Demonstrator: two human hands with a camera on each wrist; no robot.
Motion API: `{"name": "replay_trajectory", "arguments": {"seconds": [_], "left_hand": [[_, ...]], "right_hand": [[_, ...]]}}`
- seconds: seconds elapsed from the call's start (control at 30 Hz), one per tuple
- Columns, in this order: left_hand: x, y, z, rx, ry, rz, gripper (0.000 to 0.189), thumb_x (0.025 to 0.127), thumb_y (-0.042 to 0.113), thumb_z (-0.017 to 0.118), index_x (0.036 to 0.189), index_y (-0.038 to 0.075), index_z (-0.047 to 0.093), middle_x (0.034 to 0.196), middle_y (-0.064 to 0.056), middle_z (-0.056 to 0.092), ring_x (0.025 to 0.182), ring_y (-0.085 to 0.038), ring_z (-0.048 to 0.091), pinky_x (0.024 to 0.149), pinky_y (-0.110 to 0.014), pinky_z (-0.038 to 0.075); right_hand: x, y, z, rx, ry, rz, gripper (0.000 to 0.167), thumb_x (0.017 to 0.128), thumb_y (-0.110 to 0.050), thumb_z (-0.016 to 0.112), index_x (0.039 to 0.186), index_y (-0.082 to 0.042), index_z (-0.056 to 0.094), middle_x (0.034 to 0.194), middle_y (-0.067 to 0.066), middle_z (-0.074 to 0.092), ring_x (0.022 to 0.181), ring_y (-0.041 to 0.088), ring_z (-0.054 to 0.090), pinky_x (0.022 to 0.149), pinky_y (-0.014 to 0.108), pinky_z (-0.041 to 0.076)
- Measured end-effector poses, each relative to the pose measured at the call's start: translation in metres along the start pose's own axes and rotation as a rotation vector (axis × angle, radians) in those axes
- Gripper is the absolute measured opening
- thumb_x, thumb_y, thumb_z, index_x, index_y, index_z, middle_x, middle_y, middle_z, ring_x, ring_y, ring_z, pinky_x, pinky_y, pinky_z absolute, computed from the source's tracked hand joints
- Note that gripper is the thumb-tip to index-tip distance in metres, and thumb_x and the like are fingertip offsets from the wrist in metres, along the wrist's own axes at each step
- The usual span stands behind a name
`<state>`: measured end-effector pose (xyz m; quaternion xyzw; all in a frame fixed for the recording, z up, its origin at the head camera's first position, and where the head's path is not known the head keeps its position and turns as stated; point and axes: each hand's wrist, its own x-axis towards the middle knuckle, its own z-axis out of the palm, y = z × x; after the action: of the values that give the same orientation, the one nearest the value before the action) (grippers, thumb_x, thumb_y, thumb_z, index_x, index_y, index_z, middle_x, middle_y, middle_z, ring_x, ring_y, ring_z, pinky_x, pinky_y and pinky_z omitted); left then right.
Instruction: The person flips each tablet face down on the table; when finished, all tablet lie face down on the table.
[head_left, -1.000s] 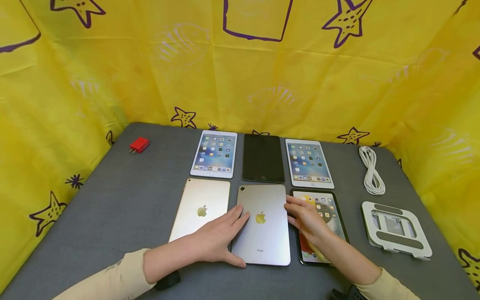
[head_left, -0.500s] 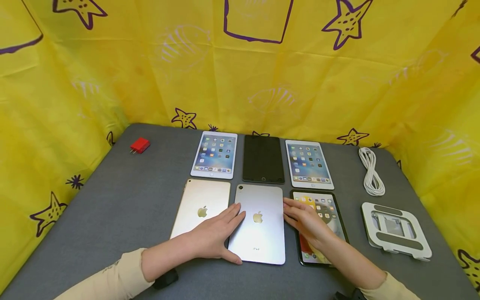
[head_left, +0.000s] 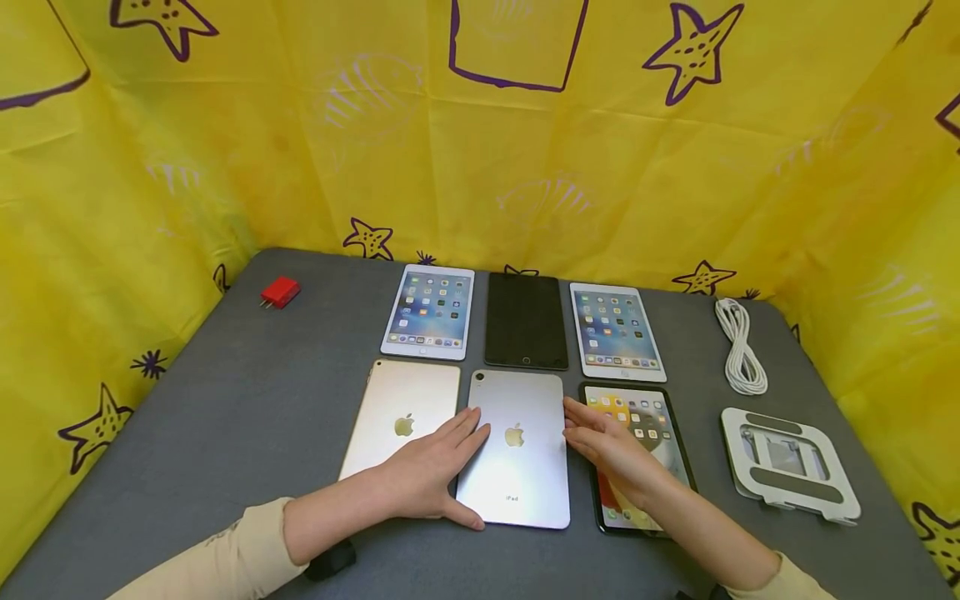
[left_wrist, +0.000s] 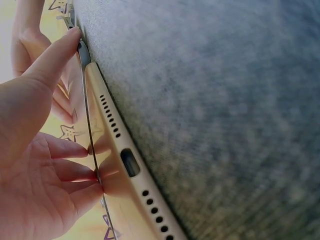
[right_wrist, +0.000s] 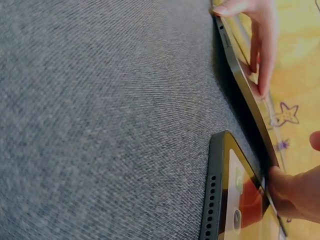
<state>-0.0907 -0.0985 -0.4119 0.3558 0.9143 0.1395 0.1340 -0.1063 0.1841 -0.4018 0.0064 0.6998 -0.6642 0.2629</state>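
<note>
A silver tablet (head_left: 517,479) lies back side up in the near row, its logo facing upward. My left hand (head_left: 423,471) spans its left edge, fingers spread and thumb at the lower left corner. It also reaches over the lower part of a gold tablet (head_left: 405,396), whose port edge (left_wrist: 115,130) fills the left wrist view. Along the silver tablet's right edge rest the extended fingers of my right hand (head_left: 611,446). Below that hand lies a dark-framed tablet (head_left: 663,425), screen up and lit. In the right wrist view a dark gap shows under the silver tablet's edge (right_wrist: 255,110).
Behind stand two white tablets (head_left: 427,312) (head_left: 617,329) with a black one (head_left: 527,321) between them. A white cable (head_left: 741,346) and a folding stand (head_left: 787,467) are at right. A red charger (head_left: 281,292) sits far left. Yellow cloth (head_left: 480,167) surrounds the grey table.
The silver tablet has shifted slightly left, closer to the gold one, and both hands moved left with it. Over the last half second it hardly moves.
</note>
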Motion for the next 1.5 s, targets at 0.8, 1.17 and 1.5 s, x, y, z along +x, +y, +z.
{"name": "replay_trajectory", "arguments": {"seconds": [0.8, 1.17, 1.5], "left_hand": [[0.001, 0.001, 0.001, 0.047, 0.014, 0.013, 0.109, 0.071, 0.069, 0.073, 0.149, 0.003, 0.036, 0.157, -0.020, 0.024, 0.146, -0.031, 0.020, 0.107, -0.041, 0.038], [0.023, 0.017, -0.017, -0.083, 0.090, 0.046, 0.069, 0.085, 0.055, 0.068, 0.137, 0.011, 0.055, 0.147, -0.010, 0.046, 0.136, -0.026, 0.041, 0.105, -0.043, 0.041], [0.066, 0.037, -0.013, -0.604, 0.148, 0.076, 0.051, 0.093, 0.034, 0.066, 0.137, 0.011, 0.054, 0.136, 0.000, 0.055, 0.122, -0.019, 0.054, 0.096, -0.029, 0.048]], "right_hand": [[-0.009, 0.001, 0.010, -0.313, 0.034, -0.040, 0.071, 0.097, -0.018, 0.056, 0.154, 0.001, 0.017, 0.157, 0.026, 0.018, 0.145, 0.040, 0.013, 0.113, 0.060, 0.016], [-0.022, -0.017, -0.028, -0.335, 0.092, -0.213, 0.057, 0.102, -0.020, 0.050, 0.151, -0.004, 0.028, 0.152, 0.021, 0.033, 0.137, 0.042, 0.032, 0.105, 0.055, 0.037], [-0.045, -0.015, -0.073, -0.360, 0.263, -0.391, 0.048, 0.103, -0.016, 0.049, 0.147, -0.001, 0.037, 0.140, -0.003, 0.048, 0.121, -0.001, 0.046, 0.089, 0.013, 0.044]]}}
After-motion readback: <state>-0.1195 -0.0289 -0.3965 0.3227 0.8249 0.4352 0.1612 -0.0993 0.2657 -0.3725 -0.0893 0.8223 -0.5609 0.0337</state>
